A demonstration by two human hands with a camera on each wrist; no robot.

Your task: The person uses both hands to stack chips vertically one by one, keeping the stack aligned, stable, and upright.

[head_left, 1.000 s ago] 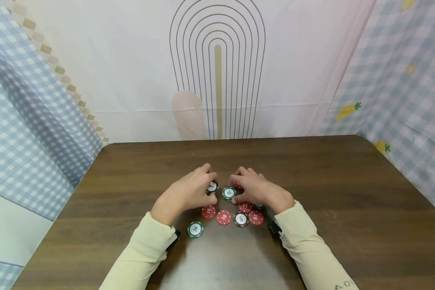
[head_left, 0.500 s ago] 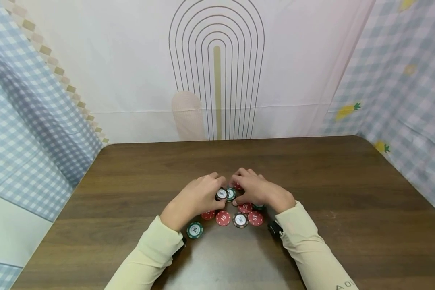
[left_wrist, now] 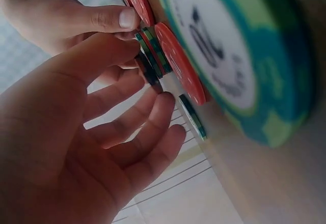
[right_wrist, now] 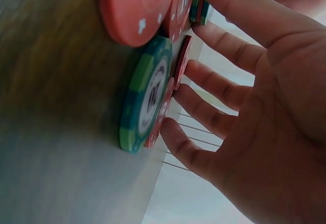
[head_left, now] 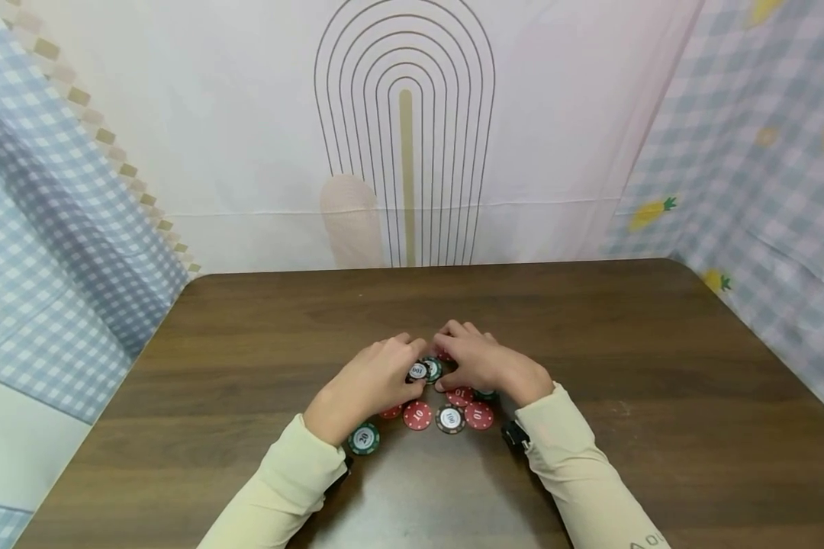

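Observation:
My left hand [head_left: 374,377] pinches a black poker chip [head_left: 417,371] marked 100 between thumb and fingers. The chip overlaps the left side of a short stack of poker chips [head_left: 433,370], with a green chip on top. In the left wrist view that stack [left_wrist: 154,52] shows green and red edges, the dark chip [left_wrist: 148,71] right against it. My right hand [head_left: 484,362] keeps its thumb and index finger around the stack's right side. In the right wrist view its other fingers are spread beside red chips [right_wrist: 183,61]. Part of the stack is hidden behind my right thumb there.
Loose chips lie on the brown wooden table [head_left: 281,305]: a green 20 [head_left: 364,439], a red 10 [head_left: 417,415], a black 100 [head_left: 449,418] and another red 10 [head_left: 478,415]. Several more lie partly under my hands. A patterned cloth [head_left: 247,152] hangs behind the table.
My left hand has moved right with the black chip, from apart from the stack to overlapping it. My right hand stays at the stack. The view has shifted slightly.

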